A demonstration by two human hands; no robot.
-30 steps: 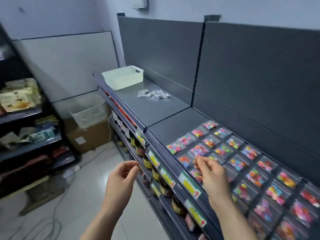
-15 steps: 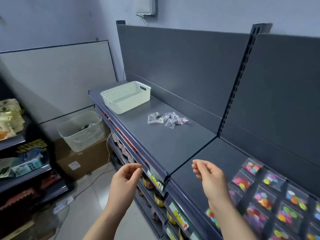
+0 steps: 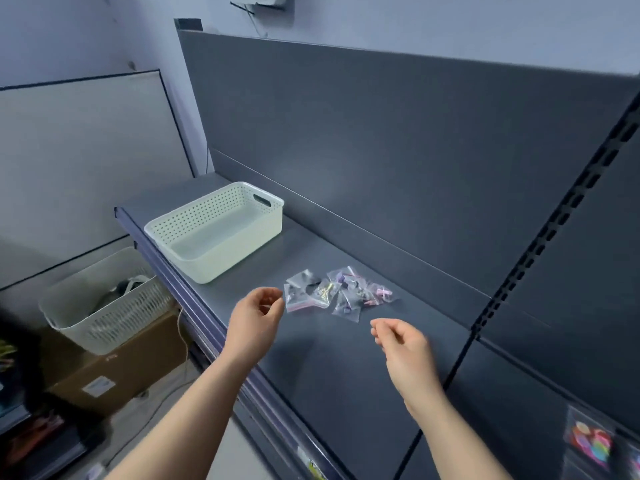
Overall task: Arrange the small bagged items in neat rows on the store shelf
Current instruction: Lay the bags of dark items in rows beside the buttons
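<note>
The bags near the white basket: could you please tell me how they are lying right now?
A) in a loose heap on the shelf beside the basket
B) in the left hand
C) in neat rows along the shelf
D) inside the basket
A: the bags lie heaped on the shelf, apart from the basket, and the left hand holds nothing.

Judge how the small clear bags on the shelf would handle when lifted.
The small clear bags look thin and crinkled, so probably floppy and light. Their glossy film may slip, and since they overlap, lifting one could drag neighbours.
</note>
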